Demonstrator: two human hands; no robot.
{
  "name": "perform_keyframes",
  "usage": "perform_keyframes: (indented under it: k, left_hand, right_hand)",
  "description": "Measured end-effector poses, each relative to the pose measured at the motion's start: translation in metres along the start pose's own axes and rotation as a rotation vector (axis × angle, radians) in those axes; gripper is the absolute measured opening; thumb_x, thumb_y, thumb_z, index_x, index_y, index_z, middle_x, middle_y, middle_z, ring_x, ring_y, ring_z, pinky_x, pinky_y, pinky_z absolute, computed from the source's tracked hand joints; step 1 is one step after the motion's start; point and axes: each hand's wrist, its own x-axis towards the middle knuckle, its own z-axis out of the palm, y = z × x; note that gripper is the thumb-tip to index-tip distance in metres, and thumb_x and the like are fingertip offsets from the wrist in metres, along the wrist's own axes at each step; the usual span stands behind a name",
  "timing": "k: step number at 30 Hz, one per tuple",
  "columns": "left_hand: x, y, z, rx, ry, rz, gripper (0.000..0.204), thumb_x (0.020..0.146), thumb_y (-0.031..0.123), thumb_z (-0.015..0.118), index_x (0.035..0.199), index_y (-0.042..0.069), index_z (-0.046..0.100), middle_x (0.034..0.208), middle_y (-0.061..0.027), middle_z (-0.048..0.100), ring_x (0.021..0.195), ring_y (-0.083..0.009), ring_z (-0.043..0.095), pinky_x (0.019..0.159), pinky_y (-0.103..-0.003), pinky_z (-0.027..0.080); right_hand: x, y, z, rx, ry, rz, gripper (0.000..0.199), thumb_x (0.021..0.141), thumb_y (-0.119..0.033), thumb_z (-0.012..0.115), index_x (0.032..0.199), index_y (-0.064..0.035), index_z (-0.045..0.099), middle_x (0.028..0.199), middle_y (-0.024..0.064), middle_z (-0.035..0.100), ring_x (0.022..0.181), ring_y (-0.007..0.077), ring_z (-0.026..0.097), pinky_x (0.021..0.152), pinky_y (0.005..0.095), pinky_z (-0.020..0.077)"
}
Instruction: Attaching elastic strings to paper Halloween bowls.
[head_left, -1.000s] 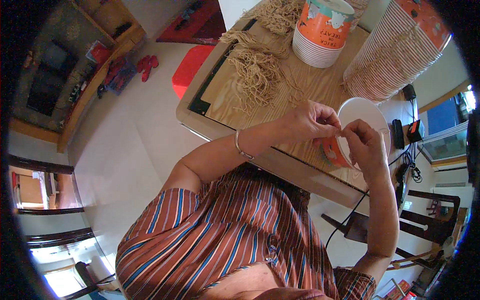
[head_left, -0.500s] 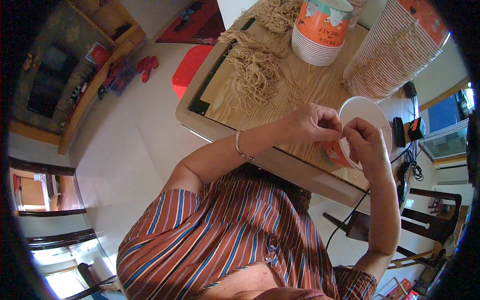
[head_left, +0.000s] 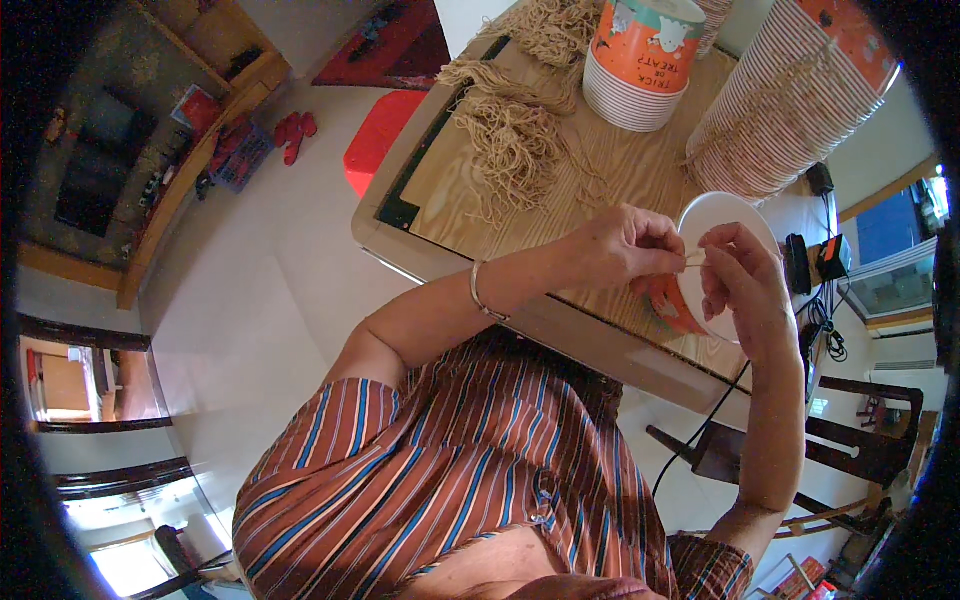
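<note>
A paper bucket (head_left: 675,305), orange outside and white inside, rests tilted at the table's near right edge with its mouth toward the right. Beside its rim, my left hand (head_left: 635,245) is closed in a pinch on a short pale string (head_left: 693,260). The string spans the small gap to my right hand (head_left: 750,285), whose thumb and forefinger also close on it in front of the white opening. My hands hide part of the bucket, and whether the string passes through its wall I cannot tell. A loose pile of tan strings (head_left: 510,145) lies left of my hands.
An upside-down stack of orange buckets (head_left: 645,75) stands at the back. Right of it leans a long stack of nested buckets (head_left: 780,110) with strings over it. Black cables (head_left: 825,325) hang at the right, near a dark wooden chair (head_left: 870,430). A red stool (head_left: 385,140) stands left of the table.
My right hand has shifted slightly right, away from my left, and the short string now shows between them. My left hand has stayed nearly still.
</note>
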Motion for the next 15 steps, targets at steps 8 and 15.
perform_keyframes:
  k: [8, 15]
  left_hand:
    - [0.002, 0.0, -0.002, -0.003, -0.022, -0.005, 0.016, 0.089, 0.016, 0.063, 0.096, 0.002, 0.063, 0.079, 0.001, 0.062, 0.059, -0.0048, 0.056, 0.052, -0.021, 0.047]
    - [-0.001, 0.005, -0.002, 0.024, -0.024, 0.002, 0.022, 0.089, 0.023, 0.065, 0.096, 0.003, 0.063, 0.077, 0.0016, 0.061, 0.06, -0.0044, 0.054, 0.051, -0.02, 0.046]
  right_hand:
    - [-0.003, 0.0, 0.008, -0.28, 0.002, -0.111, 0.019, 0.086, -0.01, 0.063, 0.104, -0.0049, 0.059, 0.067, 0.0002, 0.056, 0.059, 0.0068, 0.053, 0.05, 0.0219, 0.0458]
    - [-0.002, 0.01, 0.012, -0.476, 0.091, -0.246, 0.006, 0.086, -0.01, 0.063, 0.087, -0.0042, 0.063, 0.069, 0.005, 0.061, 0.061, 0.0082, 0.056, 0.054, 0.0265, 0.0477]
